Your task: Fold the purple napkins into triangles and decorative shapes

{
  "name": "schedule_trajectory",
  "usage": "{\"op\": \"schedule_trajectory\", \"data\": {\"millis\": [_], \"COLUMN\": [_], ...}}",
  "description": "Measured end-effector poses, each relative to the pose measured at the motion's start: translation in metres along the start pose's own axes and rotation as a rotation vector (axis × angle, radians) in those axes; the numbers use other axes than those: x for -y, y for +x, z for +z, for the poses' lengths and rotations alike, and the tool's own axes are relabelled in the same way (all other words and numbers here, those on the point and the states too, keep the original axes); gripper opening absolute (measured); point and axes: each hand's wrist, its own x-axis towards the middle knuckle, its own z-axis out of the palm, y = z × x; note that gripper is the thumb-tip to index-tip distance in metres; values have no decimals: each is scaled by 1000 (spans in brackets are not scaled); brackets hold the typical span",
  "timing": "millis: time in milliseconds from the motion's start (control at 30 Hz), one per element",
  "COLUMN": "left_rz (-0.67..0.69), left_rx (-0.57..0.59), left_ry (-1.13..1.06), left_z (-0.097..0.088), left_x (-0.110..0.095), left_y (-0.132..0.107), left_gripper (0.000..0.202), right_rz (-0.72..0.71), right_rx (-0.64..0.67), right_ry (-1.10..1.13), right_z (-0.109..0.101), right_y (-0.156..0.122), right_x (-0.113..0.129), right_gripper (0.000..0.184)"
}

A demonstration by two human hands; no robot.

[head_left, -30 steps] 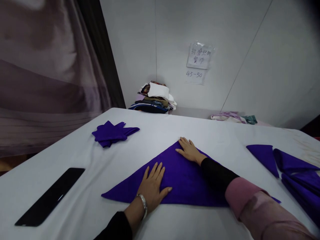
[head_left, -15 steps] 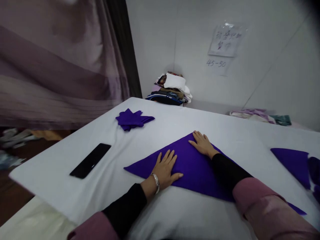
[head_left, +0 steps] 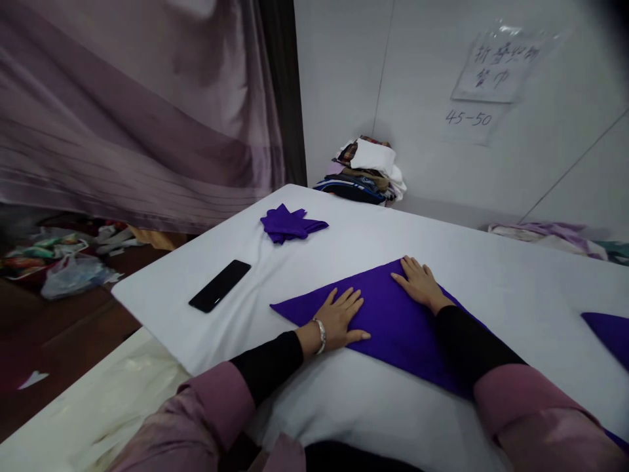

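Note:
A purple cloth napkin (head_left: pixel 393 328), folded into a triangle, lies flat in front of me with its peak pointing away. My left hand (head_left: pixel 340 319), a silver bracelet at its wrist, rests on the napkin's left part with the fingers spread. Close to the peak, my right hand (head_left: pixel 419 283) lies open and flat on the cloth. My right forearm covers part of the napkin's right side; a bit of purple shows again beyond the sleeve at the lower right.
Back left on the white-covered table (head_left: pixel 162 288) sits a folded purple cloth (head_left: pixel 289 224), with a black phone (head_left: pixel 220 286) nearer me. Another purple cloth (head_left: pixel 612 334) is at the right edge. Stacked clothes (head_left: pixel 366 172) stand by the wall, and a curtain (head_left: pixel 147 111) hangs left.
The view has turned left, so the table and cloths appear shifted to the right. Both hands stay in the same places on the napkin.

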Motion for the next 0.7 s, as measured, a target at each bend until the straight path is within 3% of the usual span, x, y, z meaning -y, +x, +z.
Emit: {"op": "schedule_trajectory", "data": {"millis": [133, 300, 433, 533, 700], "left_rz": [-141, -459, -670, -576, -85], "left_rx": [-14, -56, -163, -217, -127], "left_ry": [61, 163, 297, 299, 135], "left_z": [-7, -20, -33, -34, -16], "left_x": [23, 64, 80, 64, 11], "left_y": [-16, -42, -54, -45, -2], "left_gripper": [82, 76, 70, 67, 76], "right_rz": [-4, -8, -11, -18, -11], "right_rx": [-8, -7, -6, -5, -2], "right_ry": [-2, -5, -5, -12, -12], "right_z": [1, 2, 3, 4, 3], "right_y": [0, 1, 1, 2, 1], "right_x": [-1, -2, -2, -2, -2], "right_gripper": [77, 78, 78, 77, 74]}}
